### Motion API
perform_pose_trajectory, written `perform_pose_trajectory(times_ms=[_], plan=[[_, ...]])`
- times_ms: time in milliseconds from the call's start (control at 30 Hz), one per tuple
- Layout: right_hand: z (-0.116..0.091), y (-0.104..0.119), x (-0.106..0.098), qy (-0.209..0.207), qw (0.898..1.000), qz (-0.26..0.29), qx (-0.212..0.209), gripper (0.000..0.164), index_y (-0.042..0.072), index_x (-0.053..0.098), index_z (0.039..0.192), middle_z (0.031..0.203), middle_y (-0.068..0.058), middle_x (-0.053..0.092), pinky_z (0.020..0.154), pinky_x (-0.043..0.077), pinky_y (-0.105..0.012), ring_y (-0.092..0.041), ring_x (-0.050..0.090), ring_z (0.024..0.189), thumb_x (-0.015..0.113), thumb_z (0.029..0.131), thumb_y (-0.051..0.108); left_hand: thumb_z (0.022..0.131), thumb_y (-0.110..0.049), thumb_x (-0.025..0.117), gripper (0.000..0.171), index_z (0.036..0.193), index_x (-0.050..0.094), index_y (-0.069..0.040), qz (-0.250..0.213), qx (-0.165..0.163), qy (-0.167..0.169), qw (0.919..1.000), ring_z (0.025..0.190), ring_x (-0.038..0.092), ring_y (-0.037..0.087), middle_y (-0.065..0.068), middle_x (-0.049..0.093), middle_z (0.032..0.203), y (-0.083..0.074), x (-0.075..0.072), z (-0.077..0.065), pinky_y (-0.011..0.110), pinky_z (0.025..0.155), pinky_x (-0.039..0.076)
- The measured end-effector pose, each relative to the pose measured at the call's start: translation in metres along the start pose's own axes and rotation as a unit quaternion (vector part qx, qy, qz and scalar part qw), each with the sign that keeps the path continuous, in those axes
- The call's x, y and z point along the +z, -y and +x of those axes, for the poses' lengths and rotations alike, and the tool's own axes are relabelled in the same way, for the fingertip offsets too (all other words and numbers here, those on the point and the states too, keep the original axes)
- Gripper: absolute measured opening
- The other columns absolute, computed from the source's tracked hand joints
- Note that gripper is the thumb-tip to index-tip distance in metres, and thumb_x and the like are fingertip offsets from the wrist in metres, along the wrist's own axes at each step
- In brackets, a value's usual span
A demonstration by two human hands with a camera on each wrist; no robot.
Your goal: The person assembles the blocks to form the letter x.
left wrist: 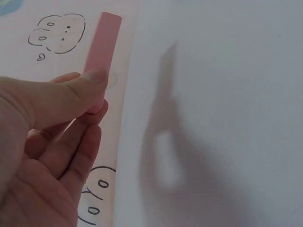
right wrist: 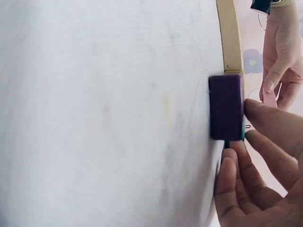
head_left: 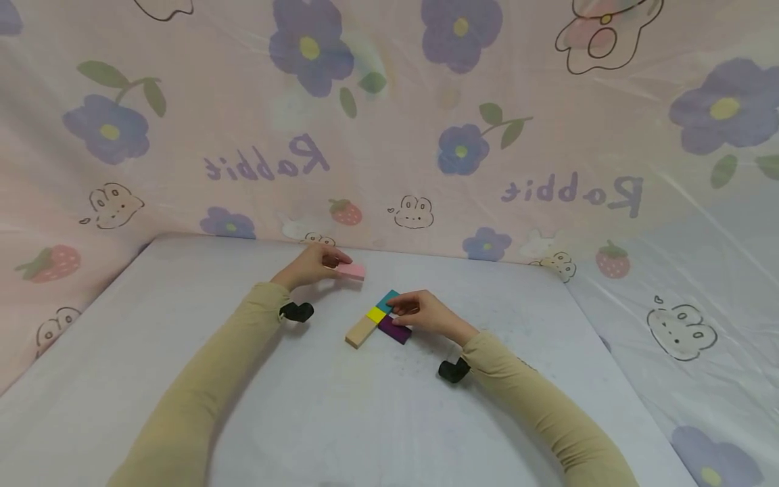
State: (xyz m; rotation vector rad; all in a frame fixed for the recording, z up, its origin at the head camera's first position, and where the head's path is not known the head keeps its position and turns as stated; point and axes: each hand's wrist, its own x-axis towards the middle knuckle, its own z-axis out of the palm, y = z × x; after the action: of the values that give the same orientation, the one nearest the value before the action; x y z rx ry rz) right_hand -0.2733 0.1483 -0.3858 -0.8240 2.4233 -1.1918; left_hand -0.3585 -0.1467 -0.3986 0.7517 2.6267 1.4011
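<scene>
My left hand [head_left: 312, 264] pinches a pink rectangular block [head_left: 351, 272] between thumb and fingers, raised above the table's back part. The left wrist view shows the pink block [left wrist: 105, 40] sticking out past the thumb. On the table, a small yellow square [head_left: 376, 314] joins a teal block [head_left: 388, 298], a dark purple block [head_left: 395, 330] and a natural wood block [head_left: 360, 333]. My right hand [head_left: 429, 314] lies over the teal and purple pieces and partly covers them. Its thumb touches the purple block [right wrist: 226, 108]; other fingertips rest against the teal block's side.
A white table surface [head_left: 341, 419] spreads beneath both arms. Behind it and at the sides hangs a pink cloth [head_left: 377, 155] printed with flowers and rabbits. Black devices [head_left: 453, 370] are strapped at both wrists, below the beige sleeves [head_left: 523, 392].
</scene>
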Motion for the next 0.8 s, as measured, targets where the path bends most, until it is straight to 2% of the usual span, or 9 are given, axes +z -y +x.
perform_pose_trajectory(times_ms=[167,267,433,567,800], plan=[[-0.001,0.001,0.000,-0.001,1.000,-0.002,0.003,0.039,-0.010,0.057,0.124,0.109,-0.026,0.061,0.083,0.050,-0.030,-0.034,0.058,0.096,0.067,0.088,0.002,0.081,0.004,0.073,0.033,0.113,0.068,0.000,-0.011,0.009,0.018,0.9997,0.109,0.059,0.029,0.012,0.064,0.116,-0.006,0.000,-0.006,0.039,0.096,0.046],[0.001,-0.002,0.000,0.000,1.000,-0.003,0.005,0.039,-0.010,0.057,0.124,0.109,-0.026,0.062,0.083,0.050,-0.030,-0.035,0.058,0.096,0.067,0.088,0.002,0.081,0.003,0.073,0.033,0.113,0.068,-0.001,-0.014,0.003,0.031,0.9994,0.108,0.060,0.026,0.011,0.065,0.116,-0.007,0.001,-0.010,0.039,0.096,0.045],[0.010,-0.022,0.002,-0.002,1.000,0.001,0.008,0.040,-0.009,0.057,0.125,0.109,-0.025,0.062,0.084,0.051,-0.032,-0.035,0.058,0.097,0.067,0.088,0.002,0.082,-0.001,0.074,0.031,0.112,0.069,-0.005,-0.005,-0.014,0.053,0.9985,0.105,0.060,0.022,0.006,0.066,0.114,-0.005,0.005,-0.013,0.037,0.096,0.045],[0.015,-0.036,0.003,-0.007,1.000,0.004,0.010,0.040,-0.006,0.059,0.125,0.108,-0.020,0.064,0.083,0.051,-0.032,-0.030,0.059,0.095,0.069,0.088,0.006,0.081,0.002,0.072,0.032,0.112,0.068,-0.004,-0.007,-0.006,0.071,0.9974,0.103,0.059,0.022,0.008,0.065,0.114,-0.004,0.009,-0.015,0.036,0.094,0.046],[0.016,-0.038,0.003,-0.013,1.000,0.008,0.010,0.039,0.000,0.063,0.122,0.102,-0.011,0.065,0.080,0.052,-0.030,-0.021,0.061,0.090,0.072,0.086,0.009,0.080,0.001,0.074,0.031,0.111,0.069,-0.003,-0.007,0.012,0.095,0.9954,0.100,0.059,0.023,0.009,0.066,0.112,-0.001,0.014,-0.014,0.038,0.092,0.047]])
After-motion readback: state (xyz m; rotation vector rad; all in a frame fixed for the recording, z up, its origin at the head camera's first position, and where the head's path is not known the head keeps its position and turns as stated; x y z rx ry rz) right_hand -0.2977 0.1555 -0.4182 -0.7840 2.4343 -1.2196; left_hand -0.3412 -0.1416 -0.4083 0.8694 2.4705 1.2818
